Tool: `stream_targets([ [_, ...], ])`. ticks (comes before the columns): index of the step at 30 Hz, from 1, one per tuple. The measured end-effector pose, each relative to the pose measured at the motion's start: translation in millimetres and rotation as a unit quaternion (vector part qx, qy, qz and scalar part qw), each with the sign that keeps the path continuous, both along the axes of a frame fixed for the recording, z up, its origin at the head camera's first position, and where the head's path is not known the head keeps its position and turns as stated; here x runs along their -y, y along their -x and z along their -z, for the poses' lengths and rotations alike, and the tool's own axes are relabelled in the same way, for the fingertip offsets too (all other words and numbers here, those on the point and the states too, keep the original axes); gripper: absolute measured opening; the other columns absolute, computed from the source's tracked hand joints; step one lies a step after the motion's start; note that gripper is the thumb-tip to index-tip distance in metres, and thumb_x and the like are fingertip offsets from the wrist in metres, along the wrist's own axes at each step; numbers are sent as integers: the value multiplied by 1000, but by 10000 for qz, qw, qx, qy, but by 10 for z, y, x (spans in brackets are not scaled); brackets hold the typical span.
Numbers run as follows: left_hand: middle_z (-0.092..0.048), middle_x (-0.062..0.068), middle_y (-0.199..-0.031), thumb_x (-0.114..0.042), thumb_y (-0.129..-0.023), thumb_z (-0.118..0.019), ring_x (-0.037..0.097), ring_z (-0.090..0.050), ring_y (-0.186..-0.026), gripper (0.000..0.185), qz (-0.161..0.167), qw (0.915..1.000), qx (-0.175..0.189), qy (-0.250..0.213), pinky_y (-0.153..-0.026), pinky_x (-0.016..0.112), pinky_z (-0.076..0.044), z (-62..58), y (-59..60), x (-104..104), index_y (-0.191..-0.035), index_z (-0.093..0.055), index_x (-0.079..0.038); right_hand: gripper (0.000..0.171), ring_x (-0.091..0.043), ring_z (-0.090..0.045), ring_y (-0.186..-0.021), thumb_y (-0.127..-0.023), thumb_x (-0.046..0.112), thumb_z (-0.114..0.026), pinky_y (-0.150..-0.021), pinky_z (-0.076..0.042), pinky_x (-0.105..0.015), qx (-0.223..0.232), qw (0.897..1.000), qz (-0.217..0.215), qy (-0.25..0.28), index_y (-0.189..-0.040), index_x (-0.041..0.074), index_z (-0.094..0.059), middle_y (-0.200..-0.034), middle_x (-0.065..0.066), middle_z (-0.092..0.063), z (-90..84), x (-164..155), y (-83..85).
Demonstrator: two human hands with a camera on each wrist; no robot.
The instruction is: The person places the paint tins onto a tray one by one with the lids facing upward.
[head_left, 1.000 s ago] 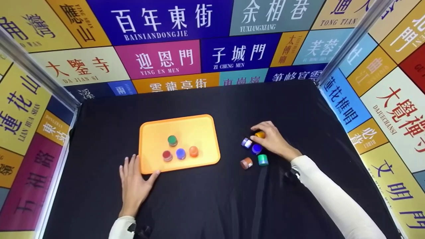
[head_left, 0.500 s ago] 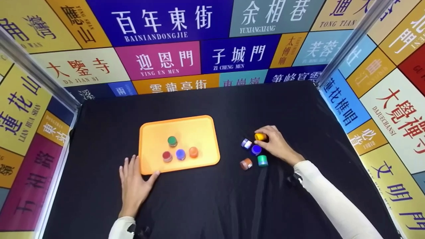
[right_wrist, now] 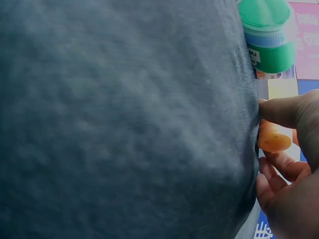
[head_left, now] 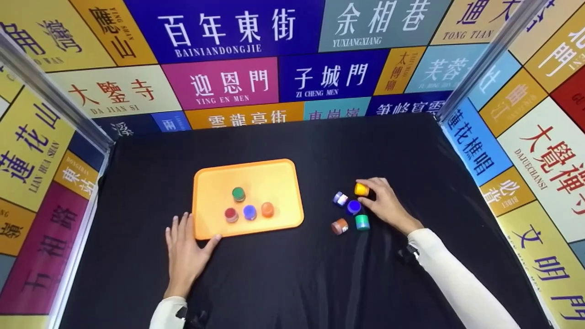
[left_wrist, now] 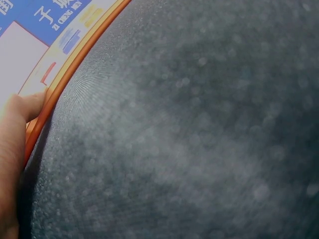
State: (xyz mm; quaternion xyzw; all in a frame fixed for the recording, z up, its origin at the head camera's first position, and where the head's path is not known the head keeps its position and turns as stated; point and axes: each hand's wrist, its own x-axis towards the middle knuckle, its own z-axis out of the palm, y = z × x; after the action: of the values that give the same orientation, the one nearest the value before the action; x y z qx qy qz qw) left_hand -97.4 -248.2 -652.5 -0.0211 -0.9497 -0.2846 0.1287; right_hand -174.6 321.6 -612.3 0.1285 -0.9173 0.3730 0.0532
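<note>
At the right, my right hand (head_left: 384,201) pinches a small yellow paint jar (head_left: 361,189) between thumb and fingers. In the right wrist view this jar (right_wrist: 275,137) shows its orange-yellow end between the thumb and fingers. My left hand (head_left: 186,256) lies at the near left corner of an orange tray (head_left: 279,178), fingers straight along its side and thumb at the front rim. The left wrist view shows that thumb (left_wrist: 32,102) at the rim. On the tray stand a green jar (head_left: 238,194), a red jar (head_left: 231,214), a blue jar (head_left: 249,212) and an orange jar (head_left: 267,209).
Close to the right hand are a dark blue jar (head_left: 353,207), a purple-and-white jar (head_left: 340,198), a brown jar (head_left: 339,226) and a green jar (head_left: 362,222). Black cloth (head_left: 283,278) covers the table. Printed sign panels (head_left: 219,84) enclose the back and sides.
My right hand has drawn slightly right and toward me, and the yellow jar has come with it, away from the purple-and-white jar. The left hand and tray have stayed put.
</note>
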Motion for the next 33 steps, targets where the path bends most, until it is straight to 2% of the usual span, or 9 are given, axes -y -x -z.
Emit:
stream_targets([
  [5,-40,32,-169,-49,-91,-88,53,-23,-163,103,13,10000,6,-13,-135,65,-7,4,0,-1,-164,-41,7,55,-42,-54,-126,-91,1,-88,-112,-44,-54,-11,9998,182,-4,-142,-4,-69,-130,-23,-70,24,-13,-20],
  [10,-40,32,-169,-50,-92,-87,54,-23,-163,102,17,10000,4,-26,-135,65,-7,7,-3,-7,-164,-42,6,49,-41,-55,-125,-91,2,-89,-112,-45,-53,18,9995,326,28,-136,-4,-71,-128,-22,-71,41,-29,-23],
  [33,-41,31,-169,-52,-91,-86,52,-24,-164,103,-13,10000,8,-3,-136,65,-6,2,9,-8,-163,-43,7,46,-39,-59,-124,-89,3,-90,-108,-45,-49,-239,9977,507,393,-132,-1,-73,-129,-18,-73,143,-83,-39],
])
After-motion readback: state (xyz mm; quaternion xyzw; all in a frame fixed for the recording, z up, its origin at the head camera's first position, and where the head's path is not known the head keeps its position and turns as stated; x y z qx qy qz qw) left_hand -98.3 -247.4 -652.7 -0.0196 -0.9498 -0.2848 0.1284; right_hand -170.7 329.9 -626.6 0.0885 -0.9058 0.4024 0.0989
